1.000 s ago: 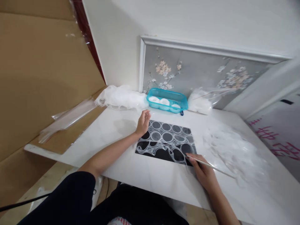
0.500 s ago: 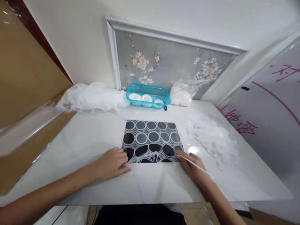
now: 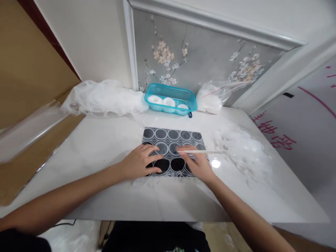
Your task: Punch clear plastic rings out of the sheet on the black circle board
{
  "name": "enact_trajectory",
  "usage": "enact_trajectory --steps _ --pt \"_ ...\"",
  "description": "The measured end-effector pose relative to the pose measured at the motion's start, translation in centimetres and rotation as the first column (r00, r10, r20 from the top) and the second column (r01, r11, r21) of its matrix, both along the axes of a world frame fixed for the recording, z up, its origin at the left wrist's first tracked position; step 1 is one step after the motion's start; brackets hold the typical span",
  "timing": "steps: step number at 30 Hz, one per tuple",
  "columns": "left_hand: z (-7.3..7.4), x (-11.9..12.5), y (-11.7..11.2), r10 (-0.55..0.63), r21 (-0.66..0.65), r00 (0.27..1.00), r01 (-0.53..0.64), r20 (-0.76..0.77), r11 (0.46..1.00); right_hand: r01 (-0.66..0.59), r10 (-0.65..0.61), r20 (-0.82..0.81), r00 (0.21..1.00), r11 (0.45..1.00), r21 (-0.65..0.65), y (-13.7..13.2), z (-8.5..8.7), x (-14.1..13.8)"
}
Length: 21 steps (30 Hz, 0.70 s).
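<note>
A black rectangular sheet (image 3: 177, 164) lies on the white table, covered by a whitish web of rings and dark ovals. Over its left part rests my left hand (image 3: 143, 161), fingers spread and thumb apart, holding nothing. My right hand (image 3: 196, 163) is closed around a thin white stick (image 3: 210, 152), which points to the right across the sheet's right edge. The fingertips of that hand are slightly blurred near the middle row of rings. Along the near edge the web looks loose and crumpled; my right hand hides the sheet's near right corner.
A turquoise basket (image 3: 170, 91) with white rolls stands at the back, beside a clear bag (image 3: 210, 98) of white material. Piled translucent ring netting (image 3: 102, 99) lies back left. Loose translucent scraps (image 3: 244, 148) spread at right. Cardboard (image 3: 28, 157) borders the left side.
Both hands have moved inward and farther up over the sheet. The stick now lies level instead of slanting. The web near the front edge has flattened, its rings rounder. The view has shifted slightly.
</note>
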<state>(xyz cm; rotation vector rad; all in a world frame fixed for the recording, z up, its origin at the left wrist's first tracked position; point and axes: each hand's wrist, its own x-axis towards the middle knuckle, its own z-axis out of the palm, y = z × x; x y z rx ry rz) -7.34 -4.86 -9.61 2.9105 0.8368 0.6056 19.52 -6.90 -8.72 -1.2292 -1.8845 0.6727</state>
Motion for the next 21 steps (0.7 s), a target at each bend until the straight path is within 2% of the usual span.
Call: enact_trajectory --steps 2,5,8,12,21 --pt "-1.2 -0.3 0.1 -0.003 0.0 0.999 0.003 -0.053 1.0 -0.137 0.137 -0.005 0.991 0.99 -0.025 1.4 -0.7 -2.6" --pt "-2.2 -1.1 0.1 0.009 -0.049 0.995 -0.014 -0.099 0.999 -0.157 0.155 -0.023 0.988 0.984 -0.082 2.2 -2.3 -4.5" --pt "-2.6 -1.4 0.2 0.006 -0.117 0.996 -0.017 -0.093 0.993 -0.123 0.121 -0.023 0.992 0.985 -0.124 1.9 -3.2 -4.5" --pt "-2.8 -1.2 0.2 -0.012 -0.173 0.997 -0.002 -0.078 0.985 -0.101 0.101 -0.004 0.995 0.985 -0.139 1.3 -3.5 -4.2" --pt "-3.0 -1.3 0.4 -0.028 -0.227 0.996 0.009 -0.08 0.974 -0.097 0.101 0.063 0.993 0.993 -0.073 1.3 -3.7 -4.1"
